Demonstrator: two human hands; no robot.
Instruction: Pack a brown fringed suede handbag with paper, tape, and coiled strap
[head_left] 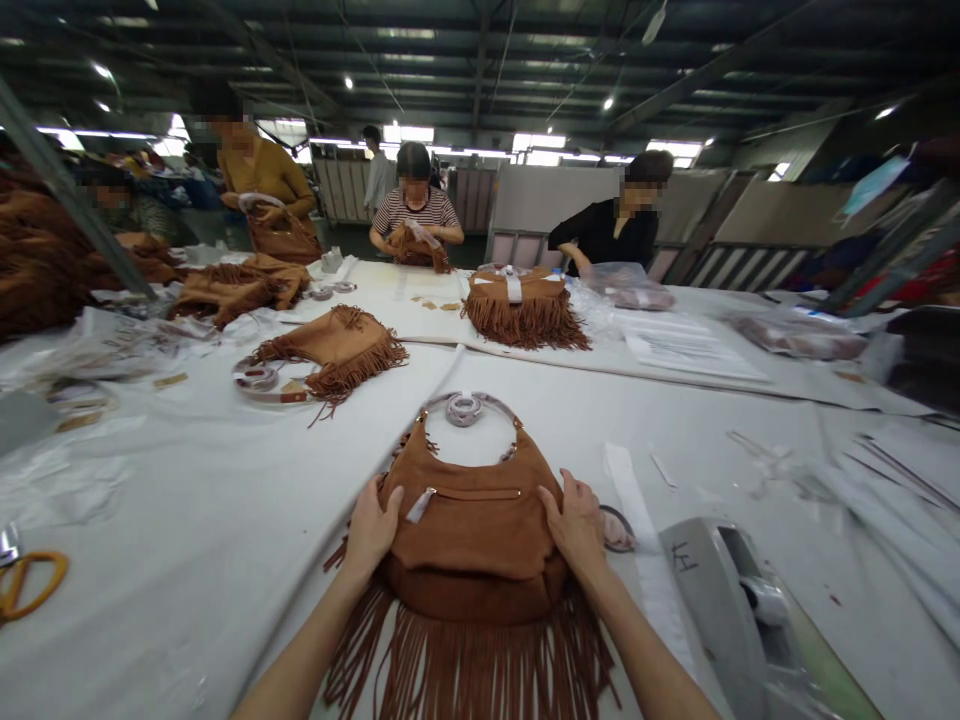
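Observation:
In front of me a brown fringed handbag (472, 545) lies on the white-covered table, its long fringe spread toward me. My left hand (373, 528) grips the bag's left side, thumb on the front panel and fingers partly hidden behind the edge. On the opposite side my right hand (576, 520) holds the bag in the same way, with its thumb on the front. A zipper (476, 493) with a white-wrapped pull runs across the panel between my hands. The bag's handle is wrapped, and a wrapped strap coil (465, 408) sits at its top.
A grey tape dispenser (720, 600) stands at the right, beside a tape roll (617, 528). Orange-handled scissors (34, 585) lie at the left edge. Other fringed bags (341, 350) rest farther back. Several people work across the table, one holding a brown bag (412, 245).

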